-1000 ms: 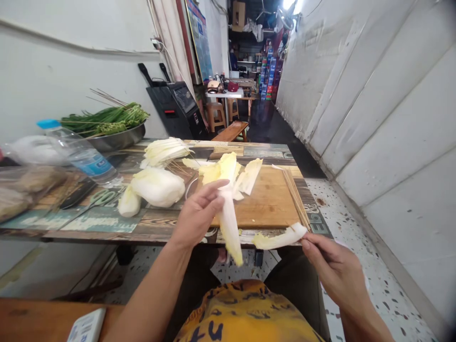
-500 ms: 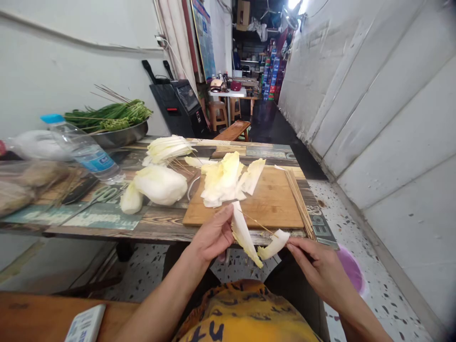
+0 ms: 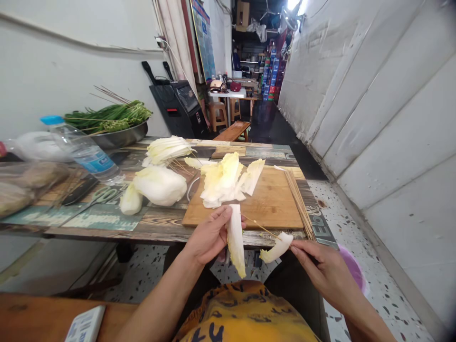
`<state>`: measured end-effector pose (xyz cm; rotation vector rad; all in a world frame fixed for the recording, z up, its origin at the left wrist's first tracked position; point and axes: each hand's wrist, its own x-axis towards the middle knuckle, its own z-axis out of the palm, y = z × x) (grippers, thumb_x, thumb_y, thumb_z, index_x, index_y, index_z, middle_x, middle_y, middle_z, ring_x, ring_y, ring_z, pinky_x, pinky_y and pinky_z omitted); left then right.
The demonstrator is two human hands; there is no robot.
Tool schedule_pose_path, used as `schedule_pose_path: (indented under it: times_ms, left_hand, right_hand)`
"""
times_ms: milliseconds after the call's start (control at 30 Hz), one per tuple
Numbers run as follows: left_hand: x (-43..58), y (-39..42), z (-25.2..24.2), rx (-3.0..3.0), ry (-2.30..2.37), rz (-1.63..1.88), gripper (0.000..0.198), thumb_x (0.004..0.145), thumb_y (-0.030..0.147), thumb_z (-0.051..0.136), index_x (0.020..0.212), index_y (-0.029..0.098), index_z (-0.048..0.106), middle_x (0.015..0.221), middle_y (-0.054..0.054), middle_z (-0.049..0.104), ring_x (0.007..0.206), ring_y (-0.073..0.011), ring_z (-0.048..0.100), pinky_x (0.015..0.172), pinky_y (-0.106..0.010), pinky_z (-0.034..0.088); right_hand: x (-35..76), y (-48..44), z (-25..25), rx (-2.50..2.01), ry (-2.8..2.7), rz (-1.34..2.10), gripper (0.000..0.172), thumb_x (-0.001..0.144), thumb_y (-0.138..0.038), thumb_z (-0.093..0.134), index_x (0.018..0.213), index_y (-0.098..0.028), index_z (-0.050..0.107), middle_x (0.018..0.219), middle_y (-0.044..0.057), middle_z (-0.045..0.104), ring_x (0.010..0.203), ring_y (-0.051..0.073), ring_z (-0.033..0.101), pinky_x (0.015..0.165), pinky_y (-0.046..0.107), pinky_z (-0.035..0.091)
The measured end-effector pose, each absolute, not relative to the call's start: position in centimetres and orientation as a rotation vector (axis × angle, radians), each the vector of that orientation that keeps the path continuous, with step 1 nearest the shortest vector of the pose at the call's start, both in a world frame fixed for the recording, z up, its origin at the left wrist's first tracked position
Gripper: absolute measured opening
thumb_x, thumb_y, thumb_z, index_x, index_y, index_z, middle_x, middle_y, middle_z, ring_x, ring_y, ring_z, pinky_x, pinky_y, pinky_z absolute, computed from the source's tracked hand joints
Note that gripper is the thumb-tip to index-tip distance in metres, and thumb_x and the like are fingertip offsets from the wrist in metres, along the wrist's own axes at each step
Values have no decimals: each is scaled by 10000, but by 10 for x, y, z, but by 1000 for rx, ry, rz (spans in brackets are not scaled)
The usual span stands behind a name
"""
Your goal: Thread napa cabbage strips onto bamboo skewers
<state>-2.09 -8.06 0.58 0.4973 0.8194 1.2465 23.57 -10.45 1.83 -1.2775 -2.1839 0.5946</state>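
Pinched in my left hand (image 3: 210,237) is a long strip of cabbage leaf (image 3: 235,242), white at the top and yellow at its hanging tip. My right hand (image 3: 317,259) grips a thin bamboo skewer (image 3: 261,227) near its end. A curved piece of cabbage (image 3: 280,247) is threaded on that skewer, close to my right fingers. The skewer's other end points left toward the strip; whether it touches the strip I cannot tell. Beyond my hands, a pile of cut cabbage leaves (image 3: 223,183) lies on the wooden cutting board (image 3: 278,204).
Bare skewers (image 3: 299,202) lie along the board's right side. To the left are a whole cabbage (image 3: 160,185), skewered leaves (image 3: 167,149), scissors (image 3: 101,195), a water bottle (image 3: 89,152) and a metal bowl (image 3: 121,137) of greens. A purple basin (image 3: 351,268) stands on the floor.
My left hand has shifted slightly left, and its cabbage strip now hangs more upright. My right hand has moved a little right with the skewer, widening the gap between the two cabbage pieces.
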Motion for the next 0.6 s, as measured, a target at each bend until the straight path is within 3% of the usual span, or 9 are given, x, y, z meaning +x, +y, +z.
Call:
schedule_pose_path:
  times_ms: [200,367,600]
  left_hand:
    - [-27,-87,8,690,775,1140,336,696,230,782,1002,148,669,895,-55,710,798,-128,652,705,-198,512]
    - [-27,-86,5,639,858,1154,295,580,291,852,777,144,688,661,-22,693,644,-124,642,612,-199,495]
    - [-27,-85,6,608,966,1157,359,499,360,878,724,133,714,632,-39,700,589,-117,618,570,-198,471]
  right_hand:
    - [240,-101,18,-1294,-2174,669,272,938,-299,464,1038,-212,701,1004,67,744,862,177,693,741,260,526]
    - [241,-102,24,-1267,-2187,710,262,935,-293,471,1034,-221,703,978,53,747,836,169,691,715,243,519]
    - [246,-102,26,-1249,-2223,727,257,940,-283,465,1042,-233,696,947,43,740,809,163,681,689,243,505]
